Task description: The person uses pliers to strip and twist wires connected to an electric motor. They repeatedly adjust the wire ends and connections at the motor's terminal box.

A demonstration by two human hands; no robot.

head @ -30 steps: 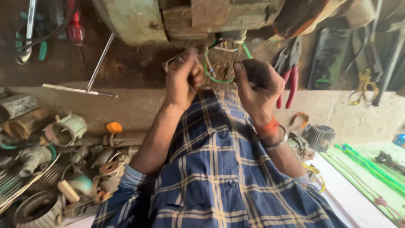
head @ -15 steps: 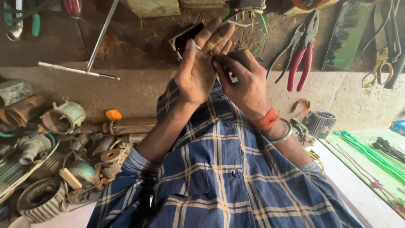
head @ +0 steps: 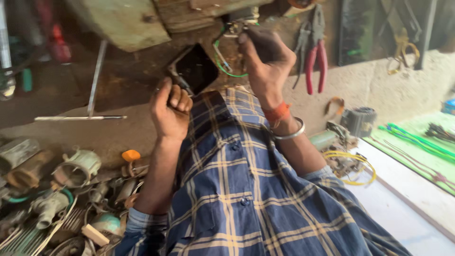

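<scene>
1. Single view: head-worn camera, looking steeply down over the wearer's chest and checked shirt (head: 246,189).
2. Faces forward and down; both forearms reach away from the lens toward the top of the frame.
3. Close range; floor clutter fills the left edge, pliers (head: 315,52) lie at the upper right.

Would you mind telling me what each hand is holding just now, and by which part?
The left hand grips a flat black rectangular part by its lower corner. The right hand pinches thin wires near the motor; its exact grip is blurred.
</scene>
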